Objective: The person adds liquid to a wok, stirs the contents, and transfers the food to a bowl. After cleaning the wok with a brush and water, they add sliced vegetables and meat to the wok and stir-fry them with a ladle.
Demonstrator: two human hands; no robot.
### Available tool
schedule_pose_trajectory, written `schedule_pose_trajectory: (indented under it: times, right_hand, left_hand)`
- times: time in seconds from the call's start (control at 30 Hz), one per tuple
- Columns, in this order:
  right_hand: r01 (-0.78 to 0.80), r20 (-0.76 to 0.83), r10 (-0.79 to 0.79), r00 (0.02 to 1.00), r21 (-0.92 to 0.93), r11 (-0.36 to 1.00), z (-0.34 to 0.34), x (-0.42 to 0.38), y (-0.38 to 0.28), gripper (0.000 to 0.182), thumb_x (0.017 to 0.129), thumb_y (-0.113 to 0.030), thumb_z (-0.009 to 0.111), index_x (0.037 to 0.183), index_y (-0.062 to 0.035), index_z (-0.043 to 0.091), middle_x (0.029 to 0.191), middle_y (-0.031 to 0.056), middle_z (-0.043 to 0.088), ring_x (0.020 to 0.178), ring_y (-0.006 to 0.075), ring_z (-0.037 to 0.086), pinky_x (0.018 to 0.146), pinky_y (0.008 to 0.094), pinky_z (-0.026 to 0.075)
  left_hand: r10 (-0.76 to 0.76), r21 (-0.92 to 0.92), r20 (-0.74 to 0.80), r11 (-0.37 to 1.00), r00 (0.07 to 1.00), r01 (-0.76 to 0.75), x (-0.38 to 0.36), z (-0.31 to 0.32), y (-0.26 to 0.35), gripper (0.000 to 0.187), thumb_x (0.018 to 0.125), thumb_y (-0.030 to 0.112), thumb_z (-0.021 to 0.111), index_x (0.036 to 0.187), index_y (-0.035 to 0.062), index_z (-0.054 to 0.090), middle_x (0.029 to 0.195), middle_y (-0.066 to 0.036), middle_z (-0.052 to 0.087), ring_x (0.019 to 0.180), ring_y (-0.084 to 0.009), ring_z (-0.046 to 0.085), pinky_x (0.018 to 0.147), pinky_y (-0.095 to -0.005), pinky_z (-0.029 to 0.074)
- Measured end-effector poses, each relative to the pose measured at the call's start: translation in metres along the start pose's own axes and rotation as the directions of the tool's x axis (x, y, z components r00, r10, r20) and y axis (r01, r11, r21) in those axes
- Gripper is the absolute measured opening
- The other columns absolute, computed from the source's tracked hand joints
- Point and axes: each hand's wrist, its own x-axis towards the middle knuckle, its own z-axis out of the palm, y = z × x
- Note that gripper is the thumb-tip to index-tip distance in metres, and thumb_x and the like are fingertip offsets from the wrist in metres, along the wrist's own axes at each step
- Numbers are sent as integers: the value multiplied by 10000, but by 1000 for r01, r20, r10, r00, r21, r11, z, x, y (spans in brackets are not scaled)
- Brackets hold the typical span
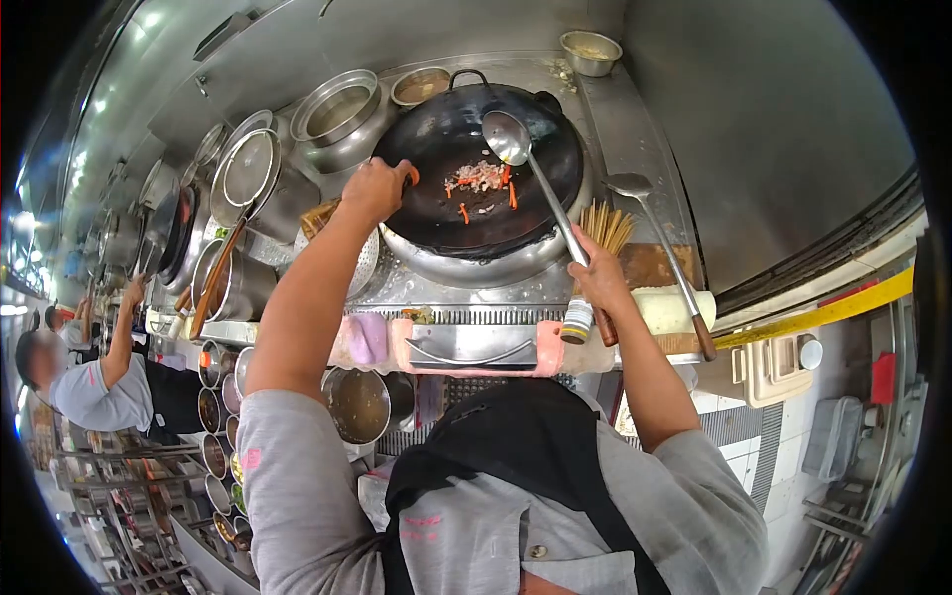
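A large black wok (426, 134) sits on a round metal stove ring in front of me. Pink-and-white chopped bits (480, 178) and orange strips (513, 194) lie in its bottom. My right hand (598, 273) is closed around the long handle of a metal ladle (508, 137), whose bowl hangs over the wok's far right part. At the wok's left rim, my left hand (377, 188) is closed; something dark with an orange end shows at its fingers, mostly hidden.
Right of the wok are a bamboo brush (607, 228) and a wood-handled spatula (645, 203). Pots and a strainer (251, 169) crowd the left. A metal bowl (591, 53) stands at the back right. A co-worker (109, 382) is at far left.
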Motion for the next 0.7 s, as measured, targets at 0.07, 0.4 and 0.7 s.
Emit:
schedule_pose_trajectory:
  times: [0.07,0.4,0.7]
  right_hand:
    - [11,-3,-11,1000,-31,999,-3,-3,-6,646,832,-60,605,1458,-119,456,1252,232,623,1097,337,639,959,344,474]
    - [121,52,-111,992,-260,958,-4,12,-15,695,822,10,592,1484,-56,392,1247,278,576,1158,396,572,1011,396,443]
    - [151,123,-115,986,-345,927,-5,19,-19,708,808,34,587,1482,-9,373,1288,277,557,1202,392,545,1050,399,420]
  left_hand:
    - [26,27,42,999,999,-27,5,14,-1,771,747,188,772,1445,210,444,1130,-235,609,1056,-425,624,909,-464,534]
    - [-41,-28,54,999,998,43,6,14,7,783,743,207,771,1452,229,438,1156,-233,586,1096,-429,602,904,-471,532]
    - [-49,-181,72,982,996,61,-19,25,18,740,765,234,772,1431,210,452,1152,-257,594,1076,-426,613,938,-481,510]
